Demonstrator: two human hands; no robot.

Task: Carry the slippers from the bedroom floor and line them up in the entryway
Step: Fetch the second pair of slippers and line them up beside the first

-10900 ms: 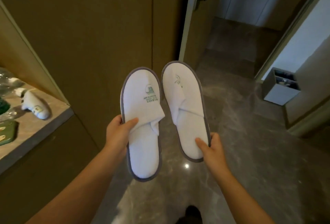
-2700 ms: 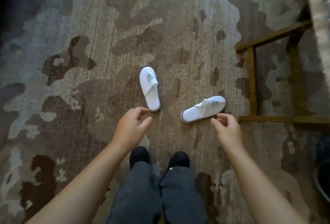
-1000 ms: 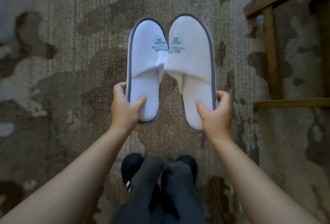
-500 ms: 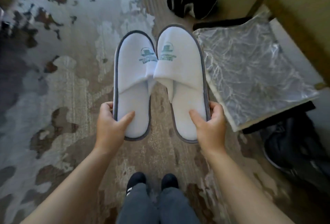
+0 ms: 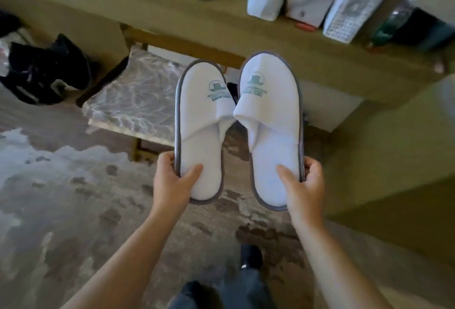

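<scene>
Slippers (image 5: 270, 121) white matt terry cloth, grey-edged; desk (image 5: 172, 10) smooth matt wood; stool seat (image 5: 138, 102) under glossy plastic.

Both slippers, the left slipper (image 5: 200, 136) and the right slipper (image 5: 272, 136), are white with grey edging and a teal printed logo on the upper. The carpet (image 5: 73, 198) is mottled grey and brown. A black bag (image 5: 46, 69) lies beside a marbled grey-white stool top (image 5: 133, 102). The table (image 5: 172, 10) is olive-tan.

Both arms stretched out in front, forearms bare. Left hand (image 5: 172, 180) and right hand (image 5: 301, 185) are each clamped shut, thumbs on top, fingers curled underneath.
</scene>
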